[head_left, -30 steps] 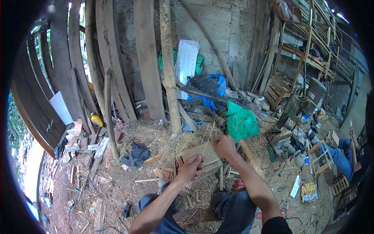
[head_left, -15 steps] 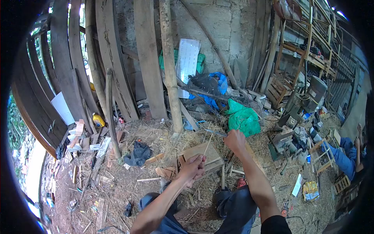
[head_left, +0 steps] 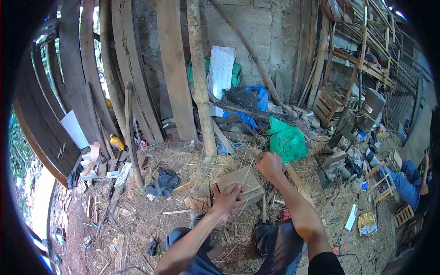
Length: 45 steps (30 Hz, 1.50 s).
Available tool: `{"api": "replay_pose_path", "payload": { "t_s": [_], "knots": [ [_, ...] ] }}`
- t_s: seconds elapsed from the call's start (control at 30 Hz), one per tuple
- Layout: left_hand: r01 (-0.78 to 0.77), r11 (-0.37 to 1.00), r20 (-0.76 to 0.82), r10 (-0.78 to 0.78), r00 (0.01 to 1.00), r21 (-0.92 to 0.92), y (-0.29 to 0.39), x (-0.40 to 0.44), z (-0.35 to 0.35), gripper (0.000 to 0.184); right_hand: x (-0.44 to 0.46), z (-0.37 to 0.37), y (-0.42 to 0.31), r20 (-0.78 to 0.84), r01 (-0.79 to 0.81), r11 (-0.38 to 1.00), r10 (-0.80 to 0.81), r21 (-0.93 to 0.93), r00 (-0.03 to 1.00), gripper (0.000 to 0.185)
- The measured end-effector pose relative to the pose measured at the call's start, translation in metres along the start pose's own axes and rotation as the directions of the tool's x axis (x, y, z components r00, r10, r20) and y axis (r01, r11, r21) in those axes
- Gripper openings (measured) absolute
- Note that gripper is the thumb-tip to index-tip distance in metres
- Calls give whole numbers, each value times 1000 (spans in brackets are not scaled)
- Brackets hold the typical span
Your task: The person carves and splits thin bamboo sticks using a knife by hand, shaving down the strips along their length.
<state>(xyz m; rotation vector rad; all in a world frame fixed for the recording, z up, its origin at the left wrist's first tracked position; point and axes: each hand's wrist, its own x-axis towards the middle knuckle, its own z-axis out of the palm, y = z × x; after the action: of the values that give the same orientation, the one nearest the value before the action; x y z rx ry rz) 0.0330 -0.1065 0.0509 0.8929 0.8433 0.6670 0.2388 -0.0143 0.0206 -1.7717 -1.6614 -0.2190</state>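
Since the right hand (head_left: 269,164) has drifted slightly inward from half a second ago, it now sits just beside the upper end of a thin, pale, wood-like strip (head_left: 248,173), so both hands seem occupied with that one piece. The left hand (head_left: 229,200) pinches the strip lower down; whether the right pinches anything cannot be told. Slender and nearly straight, the strip leans rightward before a brown, boxy wooden block (head_left: 234,178).

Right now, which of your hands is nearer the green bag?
The right. In the picture, the right hand is at the lower left of the green bag; the left hand, gripping a thin stick, is farther down and left.
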Motion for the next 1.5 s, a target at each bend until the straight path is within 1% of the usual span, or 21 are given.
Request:
{"api": "replay_pose_path", "payload": {
  "t_s": [0.07, 0.13, 0.17, 0.2, 0.33, 0.37, 0.4, 0.43, 0.5, 0.6, 0.67, 0.87, 0.93, 0.97, 1.0, 1.03, 1.07, 1.13, 1.17, 1.4, 1.5],
  "knots": [
    [4, 1000, -49, -3, 999, 25, 7, -1, -5, 20, -1, 9, -1, 68, 61, 998, -59, -27, 996, 24],
    [-132, 987, -21, 134, 991, 92, -8, 0, -11, 19, 1, 22, 28, 161, 118, 991, -107, -58, 981, 24],
    [-117, 989, -19, 119, 993, 95, -12, -9, -9, 19, 8, 28, 69, 216, -152, 984, 169, -93, 962, 25],
    [-67, 997, -16, 67, 998, 27, -6, -18, -6, 19, 20, 30, 88, 242, -399, 907, 420, -131, 875, 27],
    [-1, 997, 2, 1, 1000, -76, 7, -15, -12, 21, -7, 15, 78, 278, -367, 930, 354, -6, 893, 31],
    [-34, 995, 32, 37, 999, -95, 9, -15, -11, 17, -4, 8, 65, 474, -588, 704, 391, 398, 789, 34],
    [-34, 995, 37, 37, 999, -92, 9, -13, -10, 17, 1, -3, 46, 652, -720, 268, 304, 641, 694, 36],
    [0, 996, 27, 3, 1000, -87, 9, -13, -9, 19, 1, -21, 25, 651, -719, 265, 305, 643, 695, 36],
    [31, 996, 9, -31, 999, -86, 7, -12, -12, 20, 1, -53, -12, 620, -622, 11, 65, 783, 782, 31],
    [30, 991, 88, -18, 996, -129, -1, -6, -16, 20, 0, -44, -19, 533, -534, 78, 34, 842, 845, 24],
    [39, 995, 141, -26, 990, -93, 0, -7, -16, 19, 0, -46, -18, 543, -543, 62, 19, 837, 839, 21],
    [-156, 983, 38, 160, 986, -101, 9, -7, -1, 25, -8, -38, -32, 553, -545, 104, -68, 832, 831, 19],
    [-150, 971, 43, 161, 986, -185, 12, -5, -3, 25, -9, -14, -23, 246, -254, 419, 76, 872, 966, 18],
    [-138, 953, 48, 157, 986, -269, 13, -6, -4, 26, -15, -11, -21, 249, -257, 416, 74, 872, 966, 18],
    [-139, 954, 45, 156, 987, -267, 13, -6, -4, 26, -20, -17, -25, 137, -44, 748, -63, 662, 989, 17],
    [-136, 945, 46, 156, 987, -298, 14, -4, -3, 27, -23, -22, -29, 81, 196, 925, -234, 325, 969, 16],
    [-131, 935, 48, 156, 987, -330, 14, -2, -3, 27, -25, -24, -34, 79, 196, 925, -233, 325, 969, 16],
    [-113, 935, 36, 133, 990, -337, 11, 0, -3, 28, -32, -25, -51, 90, 349, 922, -367, 165, 926, 10],
    [-99, 935, 24, 114, 993, -341, 11, 1, -2, 28, -30, -29, -57, 155, 315, 948, -318, 49, 935, 12],
    [-107, 944, 52, 130, 990, -313, 12, -2, -4, 34, -18, -24, -48, 144, 74, 997, -76, 18, 987, 12],
    [-83, 963, 61, 102, 993, -257, 15, -13, 1, 35, 2, -31, -20, 69, -78, 992, 85, -95, 994, 13]
  ]
}}
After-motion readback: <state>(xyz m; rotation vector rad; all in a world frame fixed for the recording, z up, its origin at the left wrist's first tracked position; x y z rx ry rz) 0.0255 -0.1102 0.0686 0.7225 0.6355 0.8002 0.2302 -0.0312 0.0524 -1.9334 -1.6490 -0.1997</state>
